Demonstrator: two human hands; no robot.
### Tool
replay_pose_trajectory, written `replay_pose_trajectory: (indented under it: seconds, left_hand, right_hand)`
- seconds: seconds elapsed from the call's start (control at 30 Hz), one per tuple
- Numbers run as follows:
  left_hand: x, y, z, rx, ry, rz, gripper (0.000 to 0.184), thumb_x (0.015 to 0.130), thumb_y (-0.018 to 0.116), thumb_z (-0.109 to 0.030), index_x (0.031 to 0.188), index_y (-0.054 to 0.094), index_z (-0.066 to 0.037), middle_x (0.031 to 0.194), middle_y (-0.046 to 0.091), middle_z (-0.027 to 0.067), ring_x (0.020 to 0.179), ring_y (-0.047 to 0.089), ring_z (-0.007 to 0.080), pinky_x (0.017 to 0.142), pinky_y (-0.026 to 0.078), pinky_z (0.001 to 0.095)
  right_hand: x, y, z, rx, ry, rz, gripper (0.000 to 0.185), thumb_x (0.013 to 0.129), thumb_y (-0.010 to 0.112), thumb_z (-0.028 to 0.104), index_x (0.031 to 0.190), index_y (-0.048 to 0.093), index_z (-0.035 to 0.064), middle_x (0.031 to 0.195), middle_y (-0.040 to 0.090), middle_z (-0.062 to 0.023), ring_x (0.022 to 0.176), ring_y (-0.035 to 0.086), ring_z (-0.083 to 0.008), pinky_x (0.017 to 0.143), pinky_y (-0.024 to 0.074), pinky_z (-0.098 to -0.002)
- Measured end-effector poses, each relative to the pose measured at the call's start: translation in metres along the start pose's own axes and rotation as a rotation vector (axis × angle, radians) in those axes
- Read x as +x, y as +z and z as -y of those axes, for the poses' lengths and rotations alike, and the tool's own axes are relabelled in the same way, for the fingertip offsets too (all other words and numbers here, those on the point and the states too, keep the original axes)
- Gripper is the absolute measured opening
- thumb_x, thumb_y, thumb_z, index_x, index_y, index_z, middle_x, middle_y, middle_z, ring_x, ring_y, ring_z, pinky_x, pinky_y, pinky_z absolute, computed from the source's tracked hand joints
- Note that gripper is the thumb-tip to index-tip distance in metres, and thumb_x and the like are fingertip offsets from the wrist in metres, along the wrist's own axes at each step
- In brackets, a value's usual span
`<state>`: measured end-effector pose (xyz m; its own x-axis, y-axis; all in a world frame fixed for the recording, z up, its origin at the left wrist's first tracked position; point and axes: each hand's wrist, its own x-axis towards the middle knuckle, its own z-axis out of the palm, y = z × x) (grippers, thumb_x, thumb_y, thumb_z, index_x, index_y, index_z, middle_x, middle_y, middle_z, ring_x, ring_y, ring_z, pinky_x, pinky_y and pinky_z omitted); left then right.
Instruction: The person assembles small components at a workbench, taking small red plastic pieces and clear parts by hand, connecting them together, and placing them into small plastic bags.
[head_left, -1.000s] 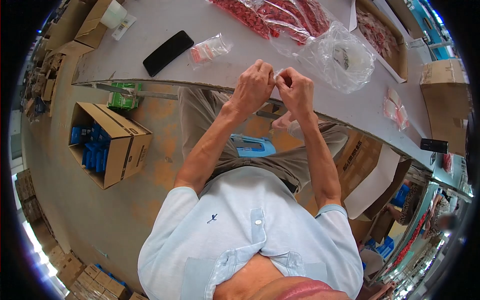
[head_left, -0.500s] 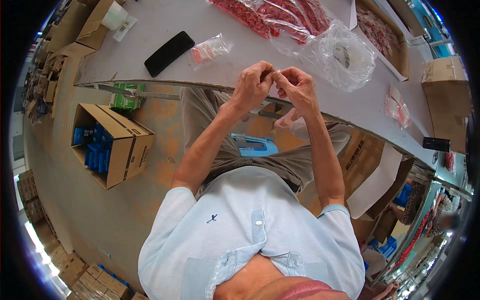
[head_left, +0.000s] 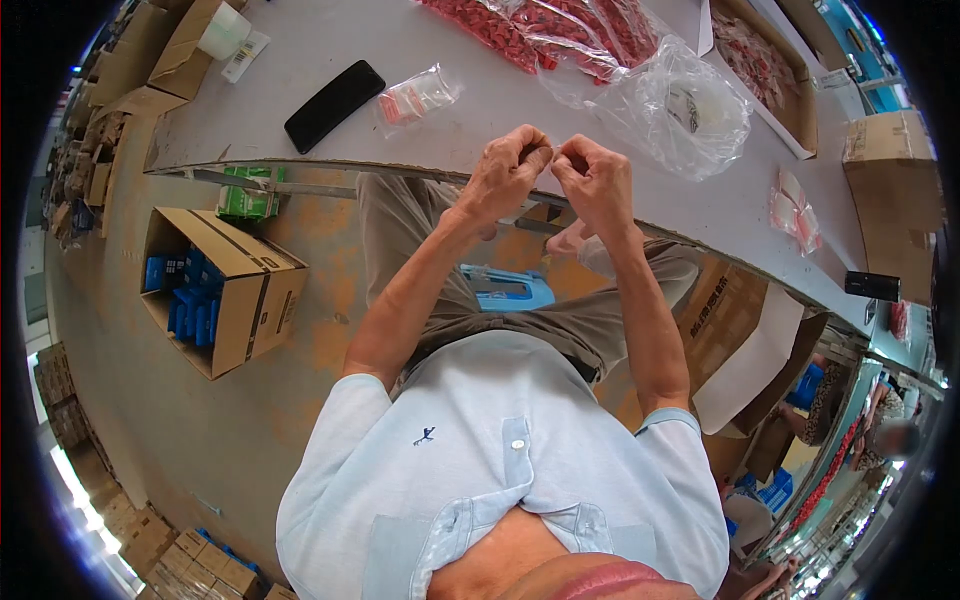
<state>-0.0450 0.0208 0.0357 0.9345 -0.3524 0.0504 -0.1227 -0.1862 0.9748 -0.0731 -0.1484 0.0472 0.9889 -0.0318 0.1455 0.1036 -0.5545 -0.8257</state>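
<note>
Above the front edge of the grey tabletop (head_left: 440, 148), my left hand (head_left: 507, 175) and my right hand (head_left: 597, 183) face each other with a small gap between them. The fingers of each are closed in a pinch; anything held there is too small or hidden to make out. Just beyond lies a clear plastic bag (head_left: 575, 35) full of small red pieces, its loose crumpled end (head_left: 690, 120) spread to the right. To the left of my hands rest a small clear packet (head_left: 418, 98) with red and white contents and a black phone (head_left: 335, 106).
Another small packet (head_left: 795, 212) lies on the right, near a black object (head_left: 872, 286) and a cardboard box (head_left: 890, 185). An open carton (head_left: 808, 100) at the back right holds many packets. On the floor stands a carton (head_left: 265, 300) of blue boxes.
My two hands, whose fingertips met half a second ago, have drawn slightly apart. My right-hand fingers have curled in more. The things on the table look the same.
</note>
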Motion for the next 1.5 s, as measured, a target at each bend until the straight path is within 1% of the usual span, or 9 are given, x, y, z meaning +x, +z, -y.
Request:
replay_pose_trajectory:
  seconds: [0.07,0.3,0.4,0.5,0.57,0.67,1.13,1.37,1.5]
  left_hand:
    - [0.000,0.004,0.003,-0.024,-0.019,-0.008,0.014,0.101,0.063,-0.011,0.104,0.067,0.001,0.086,0.067,0.0066,0.078,0.059,0.0137,0.070,0.051,0.0328]
    - [0.006,0.011,0.010,0.204,0.221,-0.149,0.014,0.101,0.061,-0.009,0.102,0.065,0.004,0.086,0.067,0.0139,0.077,0.062,0.0210,0.072,0.052,0.0367]
    - [0.003,0.012,0.011,0.194,0.209,-0.161,0.014,0.101,0.060,-0.009,0.102,0.065,0.004,0.086,0.067,0.0138,0.077,0.062,0.0207,0.071,0.052,0.0366]
    - [0.003,0.010,0.013,0.174,0.191,-0.183,0.013,0.101,0.061,-0.009,0.101,0.066,0.003,0.084,0.066,0.0128,0.075,0.061,0.0191,0.069,0.051,0.0357]
    - [0.006,0.005,0.011,0.174,0.208,-0.204,0.013,0.101,0.062,-0.010,0.101,0.066,0.003,0.083,0.066,0.0117,0.074,0.060,0.0174,0.068,0.051,0.0348]
    - [0.009,-0.001,0.008,0.092,0.048,-0.118,0.014,0.101,0.062,-0.012,0.100,0.066,0.002,0.082,0.064,0.0065,0.073,0.057,0.0118,0.066,0.049,0.0301]
    - [0.003,0.004,0.001,-0.092,-0.027,-0.027,0.020,0.095,0.078,-0.019,0.100,0.069,-0.002,0.083,0.067,0.0013,0.078,0.064,0.0075,0.071,0.054,0.0231]
    - [0.004,0.005,0.007,-0.036,0.023,-0.059,0.014,0.096,0.074,-0.014,0.095,0.070,-0.001,0.082,0.069,0.0034,0.074,0.064,0.0089,0.064,0.053,0.0267]
    - [0.004,0.015,0.002,0.266,0.149,-0.268,0.013,0.096,0.066,-0.012,0.095,0.066,0.002,0.078,0.069,0.0088,0.071,0.066,0.0129,0.063,0.054,0.0319]
  right_hand:
    - [-0.001,0.004,-0.001,-0.171,-0.085,-0.088,0.014,0.085,0.071,0.015,0.087,0.070,0.0015,0.072,0.069,-0.0155,0.063,0.070,-0.0284,0.061,0.0528,-0.0410]
    - [0.005,0.001,0.000,-0.238,-0.074,-0.084,0.018,0.088,0.067,0.018,0.086,0.069,0.0002,0.065,0.067,-0.0140,0.058,0.067,-0.0247,0.060,0.0526,-0.0373]
    - [0.005,0.003,0.000,-0.216,-0.042,-0.078,0.018,0.086,0.071,0.021,0.083,0.069,0.0032,0.073,0.070,-0.0162,0.066,0.070,-0.0346,0.064,0.0534,-0.0436]
    - [0.006,0.004,-0.006,-0.212,-0.063,-0.066,0.016,0.088,0.069,0.018,0.086,0.071,0.0019,0.069,0.070,-0.0120,0.060,0.069,-0.0256,0.060,0.0529,-0.0389]
    - [0.008,-0.002,-0.010,0.240,0.205,0.045,0.016,0.092,0.067,0.015,0.090,0.073,0.0007,0.067,0.068,-0.0048,0.058,0.064,-0.0128,0.055,0.0510,-0.0306]
    - [0.006,-0.010,-0.008,0.334,0.244,0.087,0.017,0.094,0.066,0.015,0.092,0.073,-0.0004,0.067,0.066,-0.0002,0.060,0.059,-0.0052,0.053,0.0483,-0.0233]
    - [0.004,-0.009,-0.001,0.389,0.210,0.009,0.017,0.098,0.067,0.014,0.093,0.073,-0.0004,0.069,0.068,-0.0024,0.058,0.060,-0.0061,0.051,0.0485,-0.0220]
    - [-0.004,-0.009,0.001,0.448,0.250,0.027,0.015,0.097,0.067,0.013,0.093,0.073,-0.0005,0.068,0.068,-0.0024,0.061,0.061,-0.0063,0.054,0.0490,-0.0231]
    - [-0.012,0.004,0.000,0.235,0.145,-0.096,0.014,0.095,0.067,0.011,0.092,0.071,-0.0016,0.067,0.067,-0.0031,0.061,0.060,-0.0068,0.055,0.0488,-0.0256]
